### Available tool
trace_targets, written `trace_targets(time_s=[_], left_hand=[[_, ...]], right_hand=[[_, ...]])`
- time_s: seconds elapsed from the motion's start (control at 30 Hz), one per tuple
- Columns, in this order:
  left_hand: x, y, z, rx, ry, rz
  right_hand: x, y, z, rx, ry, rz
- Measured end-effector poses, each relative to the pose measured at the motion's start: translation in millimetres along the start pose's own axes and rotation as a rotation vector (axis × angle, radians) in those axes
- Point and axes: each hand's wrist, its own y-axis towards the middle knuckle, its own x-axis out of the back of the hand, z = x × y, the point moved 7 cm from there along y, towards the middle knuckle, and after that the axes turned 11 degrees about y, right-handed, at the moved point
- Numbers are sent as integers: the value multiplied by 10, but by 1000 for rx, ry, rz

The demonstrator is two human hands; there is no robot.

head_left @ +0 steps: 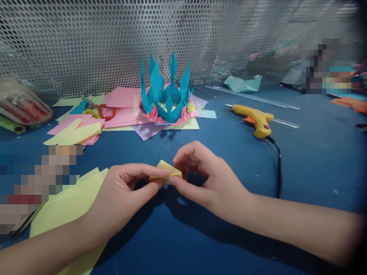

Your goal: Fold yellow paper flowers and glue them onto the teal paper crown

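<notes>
**A:** What lay around the hands in the head view?

**B:** A blue tabletop (315,160) carried everything. Well behind the hands stood a paper flower (166,97), with tall teal points rising from pink petals, resting on a spread of pink, lilac and yellow sheets (123,109). Red-handled scissors (104,112) lay on those sheets to the left. To the right, apart from the flower, a yellow glue gun (255,119) lay on its side, its black cord (278,164) trailing toward the near edge past the right wrist. Clear glue sticks (258,99) lay beyond the gun, and a perforated metal screen (114,38) closed off the back.

**A:** Did anything stand in the way?

**B:** Nothing sat between the hands and the flower, just bare blue surface. A large pale-yellow sheet (65,206) lay under the left forearm, and a plastic packet (23,105) sat at the far left by the screen.

**A:** And the piece being handled?

**B:** It was a small folded yellow paper (167,170), held just above the tabletop in the middle of the view, between the two hands. It looked like a compact wedge with a pointed upper flap and a crease along its lower edge.

**A:** How were the fingers?

**B:** The left hand (126,194) had thumb and forefinger pinched on the paper's left end. The right hand (209,179) gripped the right end the same way, its other fingers curled above.
</notes>
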Motion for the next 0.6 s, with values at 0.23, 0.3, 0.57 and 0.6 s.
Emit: trace_targets(time_s=[0.23, 0.3, 0.57, 0.6], left_hand=[[-29, 8, 12, 7, -62, 16], [-29, -2, 24, 15, -77, 17], [-44, -34, 2, -49, -5, 76], [-62, -31, -24, -83, 27, 99]], right_hand=[[1, -8, -37, -45, -18, 26], [-6, -7, -66, -88, 15, 33], [7, 30, -152, -205, 221, 24], [14, 37, -157, -212, 250, 15]])
